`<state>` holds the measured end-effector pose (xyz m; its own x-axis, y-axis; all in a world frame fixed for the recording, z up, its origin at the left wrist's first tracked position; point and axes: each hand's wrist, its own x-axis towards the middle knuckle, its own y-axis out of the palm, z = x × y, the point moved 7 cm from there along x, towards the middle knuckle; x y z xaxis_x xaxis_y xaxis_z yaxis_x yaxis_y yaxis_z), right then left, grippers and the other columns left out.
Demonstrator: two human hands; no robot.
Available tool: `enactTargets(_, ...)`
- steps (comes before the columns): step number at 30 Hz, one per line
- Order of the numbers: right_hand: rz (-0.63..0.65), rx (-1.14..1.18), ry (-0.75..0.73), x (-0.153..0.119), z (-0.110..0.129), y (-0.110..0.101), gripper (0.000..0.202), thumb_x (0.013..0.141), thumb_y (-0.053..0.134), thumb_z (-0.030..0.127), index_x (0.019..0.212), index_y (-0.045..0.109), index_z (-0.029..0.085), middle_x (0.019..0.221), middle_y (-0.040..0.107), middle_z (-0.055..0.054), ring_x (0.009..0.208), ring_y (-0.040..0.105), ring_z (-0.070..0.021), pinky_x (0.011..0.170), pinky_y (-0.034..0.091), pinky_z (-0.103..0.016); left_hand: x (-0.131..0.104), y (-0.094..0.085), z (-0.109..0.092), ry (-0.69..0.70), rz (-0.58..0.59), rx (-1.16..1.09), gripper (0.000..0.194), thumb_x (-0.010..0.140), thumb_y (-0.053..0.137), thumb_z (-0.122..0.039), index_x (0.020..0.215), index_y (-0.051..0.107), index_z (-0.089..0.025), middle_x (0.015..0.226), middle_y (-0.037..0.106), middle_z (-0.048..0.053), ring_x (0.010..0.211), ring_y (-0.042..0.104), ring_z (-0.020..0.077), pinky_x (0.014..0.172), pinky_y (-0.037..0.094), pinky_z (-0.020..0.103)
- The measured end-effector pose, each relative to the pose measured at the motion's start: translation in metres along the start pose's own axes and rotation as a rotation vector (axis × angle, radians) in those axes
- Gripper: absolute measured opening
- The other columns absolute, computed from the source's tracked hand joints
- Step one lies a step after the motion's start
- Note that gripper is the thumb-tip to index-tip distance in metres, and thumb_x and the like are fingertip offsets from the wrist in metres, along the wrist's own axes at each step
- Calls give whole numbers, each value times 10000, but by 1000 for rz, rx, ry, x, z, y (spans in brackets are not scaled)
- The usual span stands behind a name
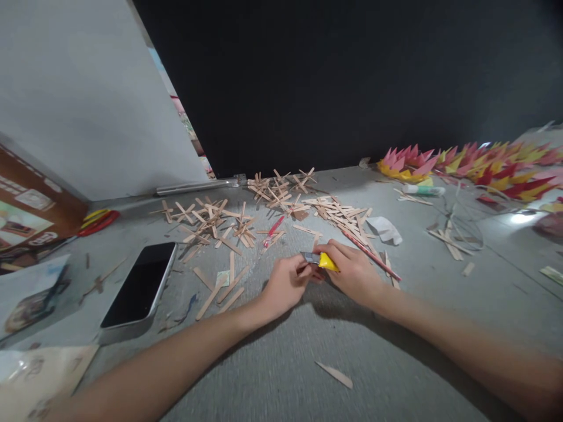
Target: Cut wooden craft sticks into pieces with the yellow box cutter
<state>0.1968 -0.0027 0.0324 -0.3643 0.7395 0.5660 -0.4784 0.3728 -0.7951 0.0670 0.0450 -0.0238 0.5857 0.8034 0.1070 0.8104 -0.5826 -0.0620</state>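
Looks like a home craft corner, set up on a grey floor [308, 351] against a black backdrop [352, 76]. Heaps of wooden craft sticks [229, 225], many glued into crosses, just behind the black phone [141, 284] and off to its right. Far right of the phone, a row of folded pink, red and yellow paper ornaments [466, 164] with a glue stick [424, 190] beside them. Left of the phone, printed cardboard packaging [26, 211] and red-and-yellow scissors [97, 221].
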Motion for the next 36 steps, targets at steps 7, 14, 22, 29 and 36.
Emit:
enactTargets(7,104,0,141,-2,-9,16,226,990,548,134,1202,585,203,1082,749,-115,943,747,-276,751,549,-354,2,-2,-6,37,3,232,299,995,581,-310,760,718,-186,802,799,68,774,778,226,764,600,314)
enactTargets(14,167,91,280,-5,-18,25,198,1003,528,162,1191,561,213,1054,760,-105,939,736,-261,772,518,-337,1,-4,-17,45,-17,344,222,951,536,-183,822,717,-195,879,815,60,807,767,210,775,585,300)
enactTargets(22,228,141,365,-7,-23,28,183,1006,516,178,1186,537,203,1009,766,-111,854,729,-249,731,491,-322,4,-2,-9,-12,26,84,153,923,589,-199,870,732,-194,897,811,47,818,781,209,807,640,327)
enactTargets(29,201,97,293,-5,-18,29,177,992,514,159,1160,513,216,1025,756,-119,899,734,-261,749,515,-339,3,-4,-5,-27,-38,104,167,911,605,-214,786,713,-193,836,792,61,794,785,228,776,639,339)
enactTargets(36,197,94,217,-5,-6,29,183,1016,511,181,1198,525,198,1102,759,-160,989,750,-298,792,553,-380,6,-9,-6,-41,-106,-145,110,815,724,-209,921,728,-182,893,807,54,775,779,218,743,647,333)
